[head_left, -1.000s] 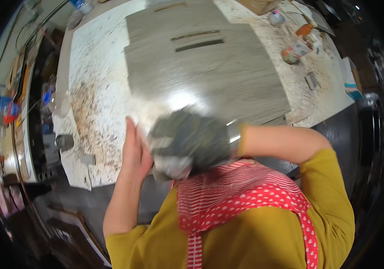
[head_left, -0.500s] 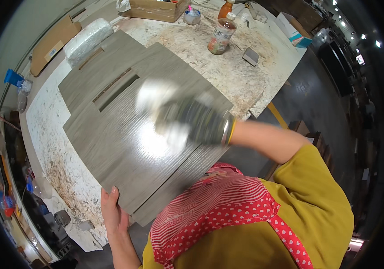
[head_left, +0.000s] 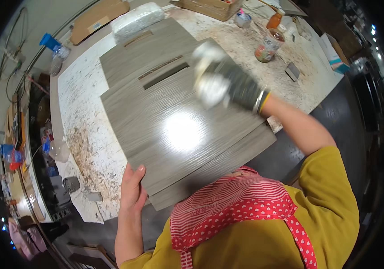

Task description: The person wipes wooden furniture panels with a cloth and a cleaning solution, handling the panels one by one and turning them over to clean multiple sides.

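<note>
A grey wood-grain panel (head_left: 142, 130) with a long slot near its far edge lies in front of me, a bright light reflected on it. My left hand (head_left: 133, 186), bare, grips its near left corner, thumb at the edge and fingers hidden beneath. My right hand (head_left: 239, 85) wears a dark striped glove and is closed on a bunched white cloth (head_left: 213, 89) over the panel's right part; both are smeared by motion. More grey panel shows underneath: a far piece (head_left: 165, 36) with a similar slot, and a near strip (head_left: 219, 168).
The worktable (head_left: 84, 107) is white and stained. A plastic-wrapped bundle (head_left: 138, 20) and flat cardboard (head_left: 100, 20) lie at its far left. Toward the far right stand a drink bottle (head_left: 269, 46), a small grey block (head_left: 292, 71) and an open box (head_left: 333, 51).
My right hand and the cloth have swept toward the far right side of the panel. The whole view has shifted, while my left hand keeps to the same corner.
</note>
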The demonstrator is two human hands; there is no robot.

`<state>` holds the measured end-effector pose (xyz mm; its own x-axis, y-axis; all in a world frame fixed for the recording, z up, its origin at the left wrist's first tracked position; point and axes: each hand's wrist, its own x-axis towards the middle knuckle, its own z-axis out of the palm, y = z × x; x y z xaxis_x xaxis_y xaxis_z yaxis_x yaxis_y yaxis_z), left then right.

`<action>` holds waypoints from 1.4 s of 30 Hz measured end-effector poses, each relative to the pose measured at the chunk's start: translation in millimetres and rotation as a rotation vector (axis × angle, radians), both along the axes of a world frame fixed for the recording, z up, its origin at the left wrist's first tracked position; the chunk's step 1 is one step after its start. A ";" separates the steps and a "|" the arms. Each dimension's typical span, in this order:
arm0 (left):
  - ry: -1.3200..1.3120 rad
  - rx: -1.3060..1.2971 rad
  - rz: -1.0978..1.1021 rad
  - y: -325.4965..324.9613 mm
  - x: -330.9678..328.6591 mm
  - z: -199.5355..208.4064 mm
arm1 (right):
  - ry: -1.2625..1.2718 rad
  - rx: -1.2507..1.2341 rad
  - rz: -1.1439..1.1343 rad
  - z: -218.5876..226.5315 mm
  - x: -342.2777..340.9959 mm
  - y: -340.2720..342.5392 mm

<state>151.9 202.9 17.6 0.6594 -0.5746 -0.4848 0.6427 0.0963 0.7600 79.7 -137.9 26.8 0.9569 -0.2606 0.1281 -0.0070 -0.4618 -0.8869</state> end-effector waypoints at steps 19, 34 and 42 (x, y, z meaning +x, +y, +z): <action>0.034 -0.045 -0.063 -3.6 6.0 -11.2 | 0.094 -1.119 0.230 9.0 199.3 18.4; -0.020 -0.028 -0.048 -8.4 -1.6 -6.8 | 0.440 -0.991 -0.359 -33.9 -9.4 -197.6; -0.129 0.055 0.076 -6.0 -2.7 -5.3 | -0.294 -1.011 0.048 -24.5 -55.4 -110.3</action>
<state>149.2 197.0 12.2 0.7588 -0.4953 -0.4229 0.5320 0.0968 0.8412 24.3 -248.2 2.3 0.8594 0.1345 0.4933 0.1838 -0.9816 -0.0526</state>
